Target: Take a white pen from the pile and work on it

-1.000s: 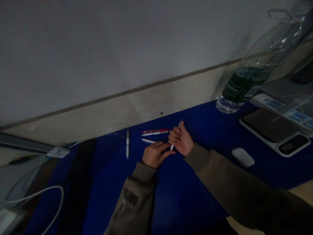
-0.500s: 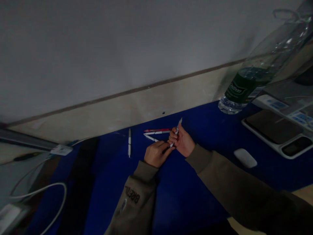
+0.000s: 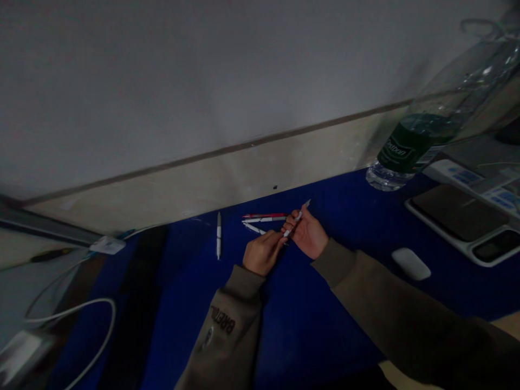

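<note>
Both my hands meet over the blue tabletop (image 3: 292, 303) around one white pen (image 3: 293, 224). My right hand (image 3: 309, 234) is closed on the pen's upper part, its grey tip pointing up and right past the thumb. Fingers of my left hand (image 3: 262, 252) pinch the pen's lower end. Behind my left hand lie a red pen (image 3: 264, 215), a white pen (image 3: 266, 220) just below it, and another white pen (image 3: 254, 227) at a slant, partly hidden by my fingers. A separate white and grey pen (image 3: 219, 236) lies further left, pointing to the wall.
A large clear bottle with a green label (image 3: 400, 146) stands at the right by the wall (image 3: 227, 173). Near it are a grey and white device (image 3: 455, 216) and a white mouse (image 3: 411, 264). At the left a white cable (image 3: 109, 325) loops near the table's edge.
The held pen has tilted further to the right, with its tip now lower. My hands still hold it together. The whole view has shifted slightly.
</note>
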`<action>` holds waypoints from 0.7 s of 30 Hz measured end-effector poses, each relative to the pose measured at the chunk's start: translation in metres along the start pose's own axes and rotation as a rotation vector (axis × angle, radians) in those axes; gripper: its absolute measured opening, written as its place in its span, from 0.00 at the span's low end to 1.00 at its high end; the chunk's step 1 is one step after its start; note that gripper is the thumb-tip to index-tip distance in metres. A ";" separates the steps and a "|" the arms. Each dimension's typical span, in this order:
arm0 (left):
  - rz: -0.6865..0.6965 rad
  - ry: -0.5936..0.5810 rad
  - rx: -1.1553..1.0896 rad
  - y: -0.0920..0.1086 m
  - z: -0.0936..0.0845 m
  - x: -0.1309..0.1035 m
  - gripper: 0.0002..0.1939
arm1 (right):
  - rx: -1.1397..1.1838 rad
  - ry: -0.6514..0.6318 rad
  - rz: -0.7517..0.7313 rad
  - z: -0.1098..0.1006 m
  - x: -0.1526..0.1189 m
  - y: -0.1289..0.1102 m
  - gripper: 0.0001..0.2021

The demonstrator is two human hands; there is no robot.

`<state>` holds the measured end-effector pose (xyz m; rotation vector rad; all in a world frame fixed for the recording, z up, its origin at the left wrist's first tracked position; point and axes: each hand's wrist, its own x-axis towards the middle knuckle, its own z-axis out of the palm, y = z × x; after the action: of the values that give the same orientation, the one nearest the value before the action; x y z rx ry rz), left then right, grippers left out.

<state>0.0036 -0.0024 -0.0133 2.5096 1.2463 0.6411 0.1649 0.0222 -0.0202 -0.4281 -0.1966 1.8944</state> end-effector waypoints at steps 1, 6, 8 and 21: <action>0.005 -0.016 -0.004 0.000 0.000 0.000 0.14 | 0.003 0.004 -0.002 0.001 0.000 0.000 0.20; 0.033 -0.055 -0.032 0.000 -0.001 0.000 0.14 | -0.006 0.009 -0.013 0.002 -0.001 0.001 0.21; 0.039 -0.058 -0.044 -0.001 0.000 -0.001 0.14 | -0.015 0.000 -0.016 0.003 0.000 0.001 0.21; 0.015 0.038 -0.063 -0.002 0.001 0.000 0.12 | -0.049 -0.017 -0.014 0.007 -0.002 0.001 0.21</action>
<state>0.0026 -0.0016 -0.0147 2.4687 1.2025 0.7234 0.1625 0.0207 -0.0139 -0.4430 -0.2573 1.8825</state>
